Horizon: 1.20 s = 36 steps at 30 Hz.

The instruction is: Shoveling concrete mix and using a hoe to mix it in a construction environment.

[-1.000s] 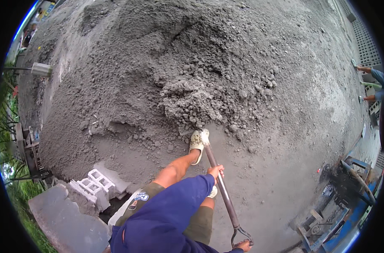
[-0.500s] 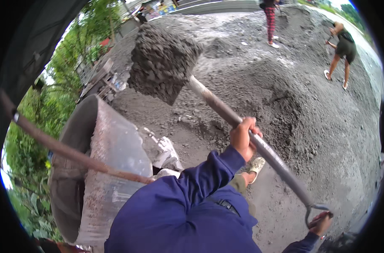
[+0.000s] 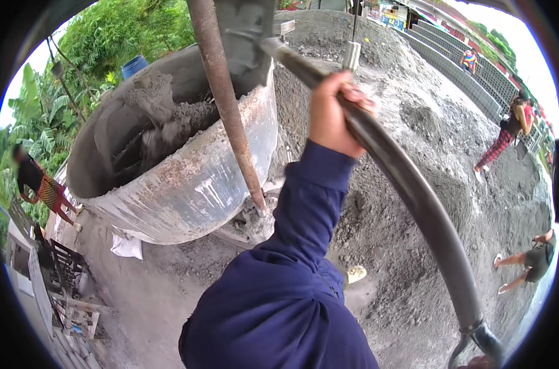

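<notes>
Your left hand [image 3: 339, 117] has its grip wrapped tightly around the shovel [image 3: 414, 190], partway along the shaft. Your right hand [image 3: 478, 363] shows only as a sliver at the lower edge, beside the shovel's forked handle; you cannot tell there how far its grip is closed. The shovel runs from that corner up and left, with its blade [image 3: 248, 40] tipped up at the mouth of the big drum [image 3: 193, 197]. Loose grey mix [image 3: 153, 95] lies inside the drum, partly against the inner wall.

In your way stands a rusty pole [image 3: 225, 98], slanting across the front of the drum and covering part of its rim, close beside the blade. A thin rod with a pale cylinder [image 3: 350, 56] rises just beyond your left hand.

Behind the drum sit a blue barrel [image 3: 133, 66] and green plants [image 3: 138, 27]; a white sack [image 3: 127, 246] lies beneath it. On your right spreads the grey mound [image 3: 433, 240], with a person in checked trousers [image 3: 507, 138] and a bent-over person [image 3: 533, 261] on its far side. Another person [image 3: 33, 178] stands at far left, near wooden frames [image 3: 64, 264].
</notes>
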Motion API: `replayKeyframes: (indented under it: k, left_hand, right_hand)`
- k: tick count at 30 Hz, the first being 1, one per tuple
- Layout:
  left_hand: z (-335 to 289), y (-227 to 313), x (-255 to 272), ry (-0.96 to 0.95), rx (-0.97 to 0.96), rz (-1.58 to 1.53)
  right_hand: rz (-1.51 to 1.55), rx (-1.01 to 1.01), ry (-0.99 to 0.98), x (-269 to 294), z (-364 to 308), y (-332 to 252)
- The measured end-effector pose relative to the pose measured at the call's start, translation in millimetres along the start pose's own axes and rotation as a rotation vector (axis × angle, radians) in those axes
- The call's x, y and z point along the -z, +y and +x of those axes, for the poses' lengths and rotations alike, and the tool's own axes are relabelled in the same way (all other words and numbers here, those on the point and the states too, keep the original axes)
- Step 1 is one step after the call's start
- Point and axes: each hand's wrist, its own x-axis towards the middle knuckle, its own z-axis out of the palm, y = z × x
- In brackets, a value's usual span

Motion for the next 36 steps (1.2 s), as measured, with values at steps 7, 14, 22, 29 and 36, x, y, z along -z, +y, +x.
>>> replayKeyframes:
  k: [7, 14, 22, 29, 36]
  left_hand:
    - [38.3, -206.9, 74.1, 0.211, 0.417, 0.445]
    - [-30.9, -400.5, 356.3, 0.537, 1.206, 0.938]
    - [-276.1, -492.2, 462.9, 0.671, 1.838, 1.114]
    - [-377.6, -555.1, 419.5, 0.369, 2.025, 1.264]
    - [-473.6, -590.9, 388.7, 0.452, 1.860, 1.248]
  right_hand:
    - [0.289, -0.874, 0.563, 23.2, -179.8, 213.4]
    - [0.363, -1.384, 1.215, -64.9, -347.6, 238.6]
    - [0.283, -1.488, 1.827, -75.9, -336.6, 68.9]
    - [0.335, -1.373, 1.990, -38.3, -291.6, 98.3]
    - [0.717, -1.353, 1.679, 94.7, -365.0, 162.4]
